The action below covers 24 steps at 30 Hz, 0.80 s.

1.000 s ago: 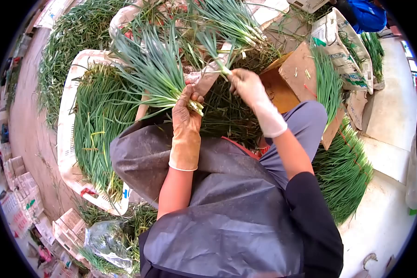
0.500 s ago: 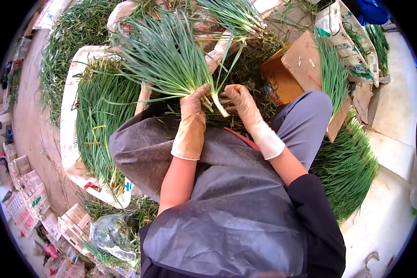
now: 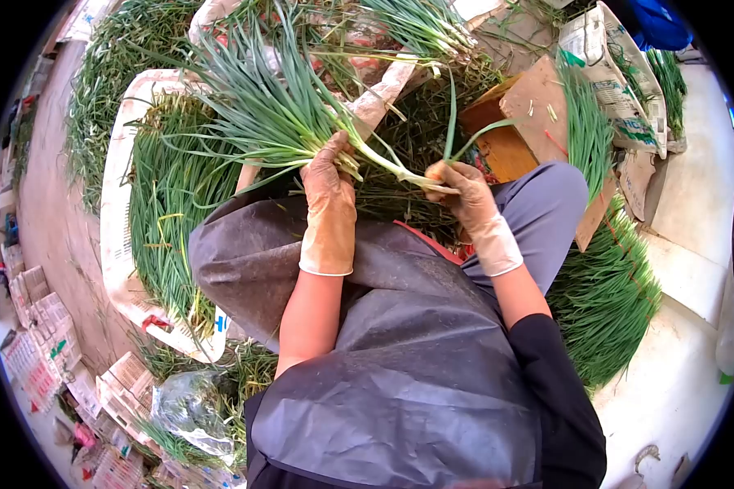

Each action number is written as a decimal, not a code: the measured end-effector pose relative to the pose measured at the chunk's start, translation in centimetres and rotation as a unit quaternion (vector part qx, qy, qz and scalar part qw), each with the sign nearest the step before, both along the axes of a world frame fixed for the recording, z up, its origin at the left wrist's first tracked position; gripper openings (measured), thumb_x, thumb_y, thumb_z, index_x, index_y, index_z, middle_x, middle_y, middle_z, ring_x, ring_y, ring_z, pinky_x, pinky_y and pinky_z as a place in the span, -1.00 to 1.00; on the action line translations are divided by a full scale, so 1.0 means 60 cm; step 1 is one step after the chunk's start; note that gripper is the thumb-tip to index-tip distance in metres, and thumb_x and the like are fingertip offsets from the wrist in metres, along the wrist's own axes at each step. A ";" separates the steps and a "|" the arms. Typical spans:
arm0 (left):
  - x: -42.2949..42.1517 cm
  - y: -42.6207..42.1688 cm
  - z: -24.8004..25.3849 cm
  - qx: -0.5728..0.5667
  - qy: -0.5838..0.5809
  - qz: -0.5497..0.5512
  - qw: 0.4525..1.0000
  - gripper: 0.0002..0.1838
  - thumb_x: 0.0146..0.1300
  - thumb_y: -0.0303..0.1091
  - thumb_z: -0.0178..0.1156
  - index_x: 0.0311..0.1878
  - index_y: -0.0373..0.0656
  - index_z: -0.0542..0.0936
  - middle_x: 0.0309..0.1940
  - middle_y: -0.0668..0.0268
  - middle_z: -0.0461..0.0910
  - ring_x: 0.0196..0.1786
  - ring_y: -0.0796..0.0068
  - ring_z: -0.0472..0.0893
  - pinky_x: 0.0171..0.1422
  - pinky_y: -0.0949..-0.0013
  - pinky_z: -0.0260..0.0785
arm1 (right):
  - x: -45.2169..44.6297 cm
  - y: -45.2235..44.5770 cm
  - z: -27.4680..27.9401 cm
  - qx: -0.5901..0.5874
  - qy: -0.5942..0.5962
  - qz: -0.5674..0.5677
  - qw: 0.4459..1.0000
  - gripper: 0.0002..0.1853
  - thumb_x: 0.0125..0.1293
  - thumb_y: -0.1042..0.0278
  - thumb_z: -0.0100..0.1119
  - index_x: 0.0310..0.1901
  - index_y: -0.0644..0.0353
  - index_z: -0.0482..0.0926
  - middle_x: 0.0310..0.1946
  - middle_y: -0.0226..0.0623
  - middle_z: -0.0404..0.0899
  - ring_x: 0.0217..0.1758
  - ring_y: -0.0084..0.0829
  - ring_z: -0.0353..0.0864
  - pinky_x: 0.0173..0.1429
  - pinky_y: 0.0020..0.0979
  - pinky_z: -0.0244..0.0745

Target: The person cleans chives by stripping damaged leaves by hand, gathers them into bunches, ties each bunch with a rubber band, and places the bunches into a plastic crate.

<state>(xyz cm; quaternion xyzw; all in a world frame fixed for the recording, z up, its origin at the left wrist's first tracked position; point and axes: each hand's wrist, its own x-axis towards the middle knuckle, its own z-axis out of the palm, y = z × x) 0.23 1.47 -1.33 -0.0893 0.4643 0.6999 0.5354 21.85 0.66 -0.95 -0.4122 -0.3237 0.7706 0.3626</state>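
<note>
My left hand [image 3: 328, 175], in a stained glove, is closed round the white base of a bunch of green onions [image 3: 281, 118], whose leaves fan out up and to the left. My right hand [image 3: 465, 189], gloved too, pinches the lower end of a pale onion stalk [image 3: 387, 163] that stretches across from the bunch. A green leaf [image 3: 453, 122] stands up beside the right fingers. Both hands are above the dark apron [image 3: 400, 326] over my lap. Where the stalk meets the bunch is partly hidden among the leaves.
At the left, a white crate [image 3: 116, 253] holds green onions. Another small bunch [image 3: 424, 28] lies at the top. A cardboard box [image 3: 530, 110] stands at the right, with tied greens [image 3: 607, 301] below it. A plastic bag [image 3: 189, 407] lies at the lower left.
My right hand, earlier loosely spread near the bunch's base, has moved right and now pinches a stalk's end. The left hand with the bunch has shifted slightly left.
</note>
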 end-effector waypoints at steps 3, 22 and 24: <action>-0.023 0.005 -0.008 0.018 0.000 0.032 0.999 -0.83 0.00 -0.64 0.28 -0.30 -0.35 0.54 -0.44 0.26 0.56 -0.48 0.48 0.52 -0.43 0.49 0.39 | 0.039 0.025 0.004 0.066 -0.311 0.206 0.926 -0.66 0.29 0.12 0.09 -0.23 0.29 0.60 -0.34 -0.29 0.62 -0.23 -0.43 0.59 -0.12 -0.36 0.47; 0.036 -0.036 0.022 0.033 -0.055 -0.078 0.995 -0.80 0.04 -0.53 0.31 -0.24 -0.32 0.56 -0.41 0.31 0.58 -0.43 0.54 0.51 -0.29 0.55 0.36 | -0.131 0.027 0.046 0.548 -0.498 -0.091 0.666 -0.83 0.22 0.31 0.14 -0.23 0.20 0.54 -0.44 -0.17 0.51 -0.37 -0.16 0.54 -0.31 -0.30 0.42; 0.052 -0.041 0.009 0.050 -0.062 -0.066 0.995 -0.77 0.07 -0.54 0.28 -0.18 -0.31 0.54 -0.36 0.29 0.58 -0.39 0.51 0.53 -0.25 0.51 0.40 | -0.143 0.004 0.027 0.510 -0.433 -0.066 0.740 -0.81 0.16 0.41 0.16 -0.19 0.22 0.53 -0.34 -0.15 0.47 -0.26 -0.13 0.49 -0.19 -0.31 0.42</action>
